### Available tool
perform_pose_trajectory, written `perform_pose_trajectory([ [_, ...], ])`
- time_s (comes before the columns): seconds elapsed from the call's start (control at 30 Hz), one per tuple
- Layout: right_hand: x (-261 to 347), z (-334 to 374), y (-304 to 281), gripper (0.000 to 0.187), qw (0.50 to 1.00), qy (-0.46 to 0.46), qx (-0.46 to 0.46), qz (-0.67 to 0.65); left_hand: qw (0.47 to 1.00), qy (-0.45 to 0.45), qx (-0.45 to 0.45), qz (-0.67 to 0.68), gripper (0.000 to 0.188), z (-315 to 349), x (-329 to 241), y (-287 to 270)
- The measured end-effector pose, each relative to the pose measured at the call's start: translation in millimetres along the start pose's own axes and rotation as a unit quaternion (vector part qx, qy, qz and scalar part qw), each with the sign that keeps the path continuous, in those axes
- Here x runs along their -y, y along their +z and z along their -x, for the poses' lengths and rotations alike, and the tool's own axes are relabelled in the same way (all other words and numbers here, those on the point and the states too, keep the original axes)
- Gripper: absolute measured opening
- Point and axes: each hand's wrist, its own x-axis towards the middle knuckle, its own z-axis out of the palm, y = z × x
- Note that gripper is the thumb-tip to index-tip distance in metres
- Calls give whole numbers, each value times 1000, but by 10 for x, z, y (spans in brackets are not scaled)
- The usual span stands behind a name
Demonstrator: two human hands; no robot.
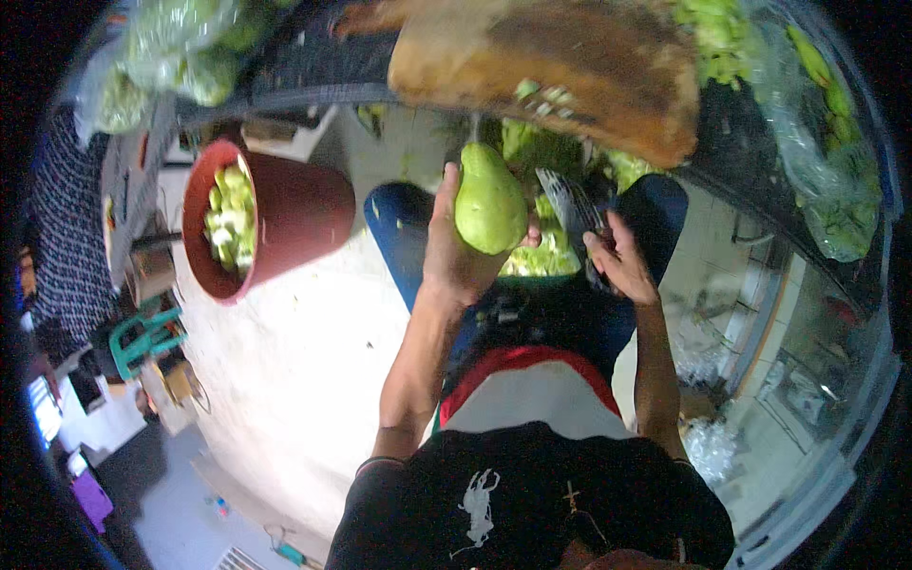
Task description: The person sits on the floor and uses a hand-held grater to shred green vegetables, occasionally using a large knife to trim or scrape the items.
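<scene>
My left hand (pixel 458 249) is wrapped round a pale green, pear-shaped fruit (pixel 489 201) from below, its narrow end pointing away from me. Whether it is a chayote or a green papaya I cannot tell. To its right, my right hand (pixel 624 263) grips a knife (pixel 568 201), its wide, pale-flecked blade angled up and left toward the fruit. The blade and the fruit are apart. Below both hands, between my knees, light green cut pieces (pixel 543 256) lie in a container with a green rim (pixel 546 281).
Ahead of me a worn wooden board (pixel 546 66) lies on a dark table, bearing a few scraps. A reddish bucket (pixel 302 217) of cut pieces tilts at the left. Plastic bags of green produce lie at the far left (pixel 180 57) and right (pixel 812 152).
</scene>
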Motion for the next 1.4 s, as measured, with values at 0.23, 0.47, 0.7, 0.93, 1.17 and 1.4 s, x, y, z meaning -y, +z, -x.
perform_pose_trajectory([
  [0.23, 440, 47, 231, 31, 976, 120, 83, 159, 986, 24, -15, 166, 45, 165, 215, -880],
  [0.47, 613, 147, 300, 32, 972, 112, 81, 189, 996, 1, -64, 65, 47, 220, 309, -1127],
  [0.7, 940, 273, 294, 25, 977, 11, 56, 206, 952, 85, -51, -289, 48, 364, 424, -1113],
  [0.93, 1517, 473, 187, 15, 959, -104, 26, 262, 916, 168, -47, -360, 50, 404, 400, -819],
  [1.17, 1463, 625, 122, 66, 913, -205, 72, 346, 887, 203, 24, -413, 52, 469, 426, -870],
  [1.4, 1489, 575, 193, 64, 901, -226, 82, 362, 904, 176, -11, -389, 58, 530, 527, -935],
])
